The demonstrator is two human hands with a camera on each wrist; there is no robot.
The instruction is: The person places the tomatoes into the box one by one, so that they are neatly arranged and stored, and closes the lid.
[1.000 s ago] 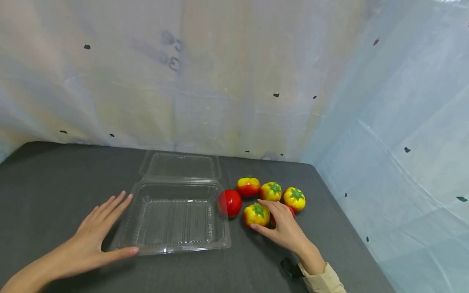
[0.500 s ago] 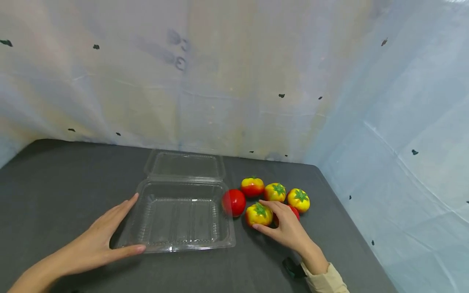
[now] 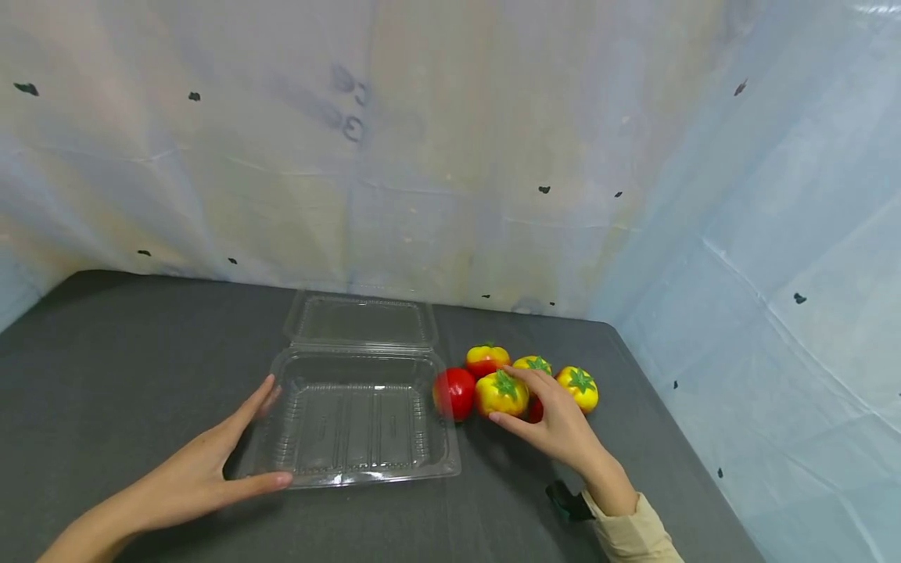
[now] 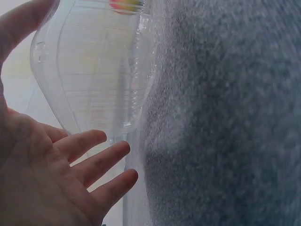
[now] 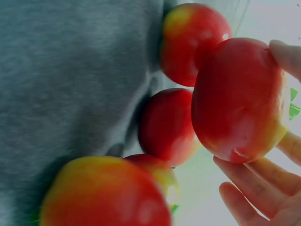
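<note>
My right hand (image 3: 563,426) grips a yellow-and-red toy tomato (image 3: 501,395) with a green star-shaped leaf, thumb in front and fingers behind. In the right wrist view this tomato (image 5: 237,101) hangs clear of the grey surface, its red underside toward the camera. A clear plastic clamshell box (image 3: 359,475) stands to the left, its lid (image 3: 362,320) folded back and its tray bare. My left hand (image 3: 200,473) is spread along the box's left side, thumb at the near corner. The left wrist view shows its fingers (image 4: 101,162) straight beside the clear wall.
A red tomato (image 3: 457,393) sits right at the box's right edge. Several others lie behind and beside my right hand, including a yellow-and-red tomato (image 3: 487,360) and a rightmost yellow tomato (image 3: 579,389). Plastic sheeting (image 3: 450,156) rises behind the dark table (image 3: 162,336).
My right hand has raised the tomato slightly from its place among the others. My left hand has come in against the box's left side. The view has shifted a little.
</note>
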